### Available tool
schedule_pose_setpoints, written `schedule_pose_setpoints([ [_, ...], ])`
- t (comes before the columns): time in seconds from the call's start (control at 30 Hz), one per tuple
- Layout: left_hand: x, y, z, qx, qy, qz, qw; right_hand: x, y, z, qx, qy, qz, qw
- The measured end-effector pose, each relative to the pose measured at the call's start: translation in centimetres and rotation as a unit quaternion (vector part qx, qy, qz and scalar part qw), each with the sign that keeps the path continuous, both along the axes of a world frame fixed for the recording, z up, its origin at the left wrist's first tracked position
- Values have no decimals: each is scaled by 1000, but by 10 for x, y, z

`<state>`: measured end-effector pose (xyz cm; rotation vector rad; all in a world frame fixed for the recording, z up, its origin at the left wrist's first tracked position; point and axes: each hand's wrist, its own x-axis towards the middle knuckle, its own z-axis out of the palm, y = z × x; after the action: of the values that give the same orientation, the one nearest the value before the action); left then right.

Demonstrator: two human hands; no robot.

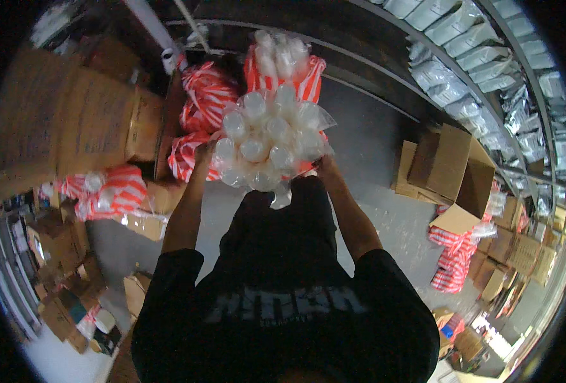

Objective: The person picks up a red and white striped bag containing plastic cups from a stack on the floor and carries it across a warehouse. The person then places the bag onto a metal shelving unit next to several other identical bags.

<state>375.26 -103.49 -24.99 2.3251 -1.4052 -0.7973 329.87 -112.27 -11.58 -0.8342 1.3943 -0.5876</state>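
Between my two hands is a large bundle of clear, round-ended plastic containers, several of them side by side in loose see-through film. My left hand grips the bundle's left side, its fingers mostly hidden behind the plastic. At the opposite side my right hand is closed on the bundle's edge. Under and beyond it stand red-and-white striped plastic bags; one lies to the left. Another striped bag at the far side has more clear containers sticking out of its top.
Large cardboard boxes are stacked at the left, with a striped bag below them. An open cardboard box stands on the right, near another striped bag. Shelves with silvery packs line the far right.
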Motion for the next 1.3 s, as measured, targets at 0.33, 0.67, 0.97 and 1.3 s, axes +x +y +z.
schedule_pose_setpoints([
  [0.33, 33, -117, -18, -20, -100, -151, 983, 34, -67, -98, 0, 30, -104, 994],
  [0.67, 29, -170, -83, -37, 136, -82, 987, 40, -134, -228, -19, 34, -123, 992],
  [0.97, 49, -233, -150, -46, 231, 18, 972, 22, -204, -269, -69, 373, 347, 858],
  [1.3, 38, -187, -88, -155, 253, 264, 918, 26, -174, -202, 0, 178, -99, 979],
])
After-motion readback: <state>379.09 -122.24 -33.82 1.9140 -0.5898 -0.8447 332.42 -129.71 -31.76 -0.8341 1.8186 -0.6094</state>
